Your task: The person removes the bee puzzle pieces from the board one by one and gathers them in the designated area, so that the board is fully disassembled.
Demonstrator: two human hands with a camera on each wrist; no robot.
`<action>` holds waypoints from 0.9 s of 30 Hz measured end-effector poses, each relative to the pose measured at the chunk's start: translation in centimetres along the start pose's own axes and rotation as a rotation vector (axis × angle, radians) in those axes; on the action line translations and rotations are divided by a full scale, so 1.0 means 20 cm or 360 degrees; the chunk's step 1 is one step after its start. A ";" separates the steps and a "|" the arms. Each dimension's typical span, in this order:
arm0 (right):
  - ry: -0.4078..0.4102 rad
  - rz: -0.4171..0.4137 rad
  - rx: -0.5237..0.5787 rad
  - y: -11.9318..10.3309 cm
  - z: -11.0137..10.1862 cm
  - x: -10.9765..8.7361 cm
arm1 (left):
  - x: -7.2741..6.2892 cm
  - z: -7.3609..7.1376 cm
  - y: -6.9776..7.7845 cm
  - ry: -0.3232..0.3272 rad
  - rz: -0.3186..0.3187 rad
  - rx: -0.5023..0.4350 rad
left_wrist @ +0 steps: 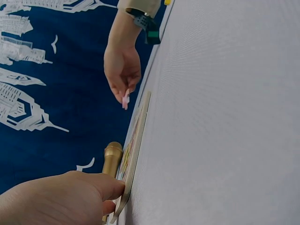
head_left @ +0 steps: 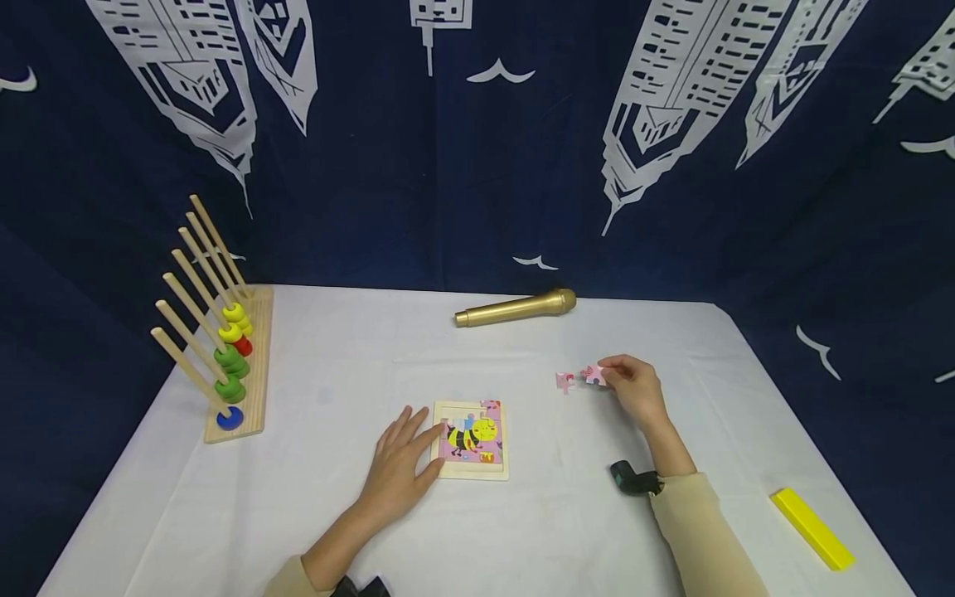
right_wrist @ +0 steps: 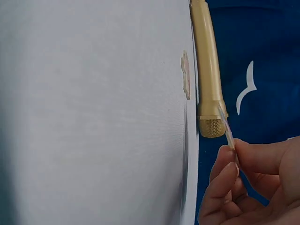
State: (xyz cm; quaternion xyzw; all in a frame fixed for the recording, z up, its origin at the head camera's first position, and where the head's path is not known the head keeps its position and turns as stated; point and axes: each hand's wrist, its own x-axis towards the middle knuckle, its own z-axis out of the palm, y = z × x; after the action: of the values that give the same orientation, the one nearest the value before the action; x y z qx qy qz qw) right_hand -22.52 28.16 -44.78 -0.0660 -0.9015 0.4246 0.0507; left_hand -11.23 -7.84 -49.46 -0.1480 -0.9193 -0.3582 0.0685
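A wooden jigsaw puzzle tray [head_left: 470,476] with a bee picture lies on the table, with pink pieces in it and a bare patch at its upper left. My left hand [head_left: 403,464] rests at the tray's left edge, fingers spread and fairly straight, index finger and thumb touching it. In the left wrist view, the hand [left_wrist: 70,197] meets the rim of the tray [left_wrist: 136,145]. Between thumb and fingers, my right hand [head_left: 637,390] pinches a pink puzzle piece [head_left: 594,376], held above the table. Another pink puzzle piece [head_left: 564,381] lies just left of it.
A gold microphone [head_left: 515,310] lies at the table's back edge. On the left stands a wooden peg rack [head_left: 257,356] with coloured rings and tall pegs. A yellow block [head_left: 811,528] lies near the right edge. Behind hangs a dark blue curtain [head_left: 358,207].
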 end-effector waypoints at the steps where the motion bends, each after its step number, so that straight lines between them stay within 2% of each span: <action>1: -0.0003 0.0006 -0.0010 0.01 0.00 0.00 | 0.00 0.00 0.00 0.0000 0.0001 -0.0001; 13: -0.0071 0.0005 -0.0101 0.04 0.03 0.03 | 0.00 0.00 -0.01 0.0029 0.0034 0.0016; 22: 0.0002 -0.0052 -0.0250 0.05 0.06 0.04 | 0.00 0.01 -0.01 0.0055 0.0061 0.0016; 27: 0.0039 -0.0128 -0.0313 0.05 0.06 0.04 | 0.00 0.00 -0.01 0.0026 0.0029 -0.0001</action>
State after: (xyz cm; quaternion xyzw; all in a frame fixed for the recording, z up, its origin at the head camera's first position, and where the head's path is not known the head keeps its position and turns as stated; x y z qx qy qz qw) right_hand -23.45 27.99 -46.35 -0.0396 -0.9401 0.3310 0.0718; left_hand -11.26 -7.94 -49.60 -0.1533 -0.9173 -0.3589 0.0792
